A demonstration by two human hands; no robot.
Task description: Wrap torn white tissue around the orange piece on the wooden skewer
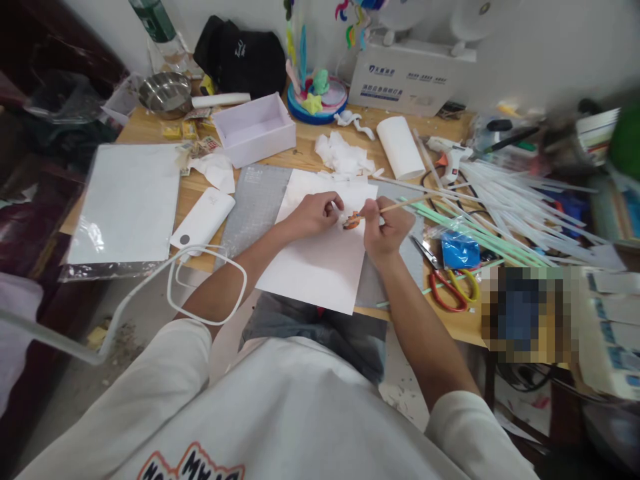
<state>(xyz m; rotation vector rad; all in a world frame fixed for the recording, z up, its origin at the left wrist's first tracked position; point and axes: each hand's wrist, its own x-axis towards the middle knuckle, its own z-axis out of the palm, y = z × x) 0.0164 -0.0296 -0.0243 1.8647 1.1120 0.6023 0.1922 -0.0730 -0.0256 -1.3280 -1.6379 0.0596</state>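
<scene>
Head view: right hand (pixel 387 228) pinches a stick (pixel 407 203), seemingly working an orange piece (pixel 353 221), needing steadiness; left hand (pixel 316 215), grip unclear, lies just left.

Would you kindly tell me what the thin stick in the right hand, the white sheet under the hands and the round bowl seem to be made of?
Stick: probably wood or bamboo, matte, judging by its plain tan colour. Sheet: likely paper or thin card, matte white, with crisp straight edges. Bowl: apparently polished metal, perhaps steel, as its silvery walls carry bright reflections.
</scene>
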